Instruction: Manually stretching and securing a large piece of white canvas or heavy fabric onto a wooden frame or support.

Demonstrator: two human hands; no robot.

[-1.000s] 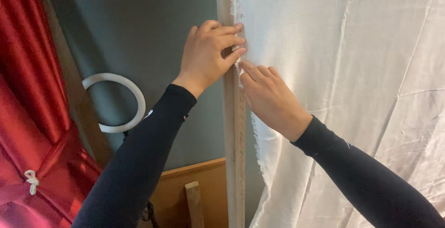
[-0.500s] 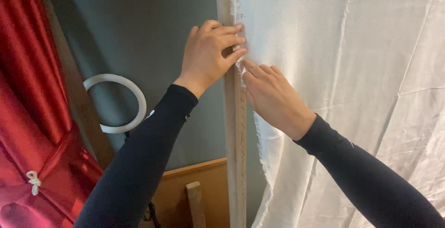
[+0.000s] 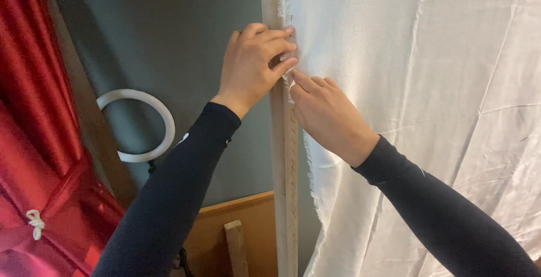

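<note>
A white cloth [image 3: 428, 85] with a frayed left edge hangs against an upright pale wooden bar [image 3: 284, 170]. My left hand [image 3: 253, 63] wraps around the bar from the left, fingers curled over the cloth's edge and pinching it against the wood. My right hand [image 3: 327, 113] lies on the cloth just below, fingertips pressed on the frayed edge next to my left fingers. Both arms wear dark long sleeves. What sits under the fingertips is hidden.
A dark grey wall [image 3: 169, 40] is behind the bar. A white ring light [image 3: 143, 125] stands at the left, beside red drapery [image 3: 39, 142]. A brown wooden panel [image 3: 248, 220] and a short wooden post [image 3: 236, 249] are low down.
</note>
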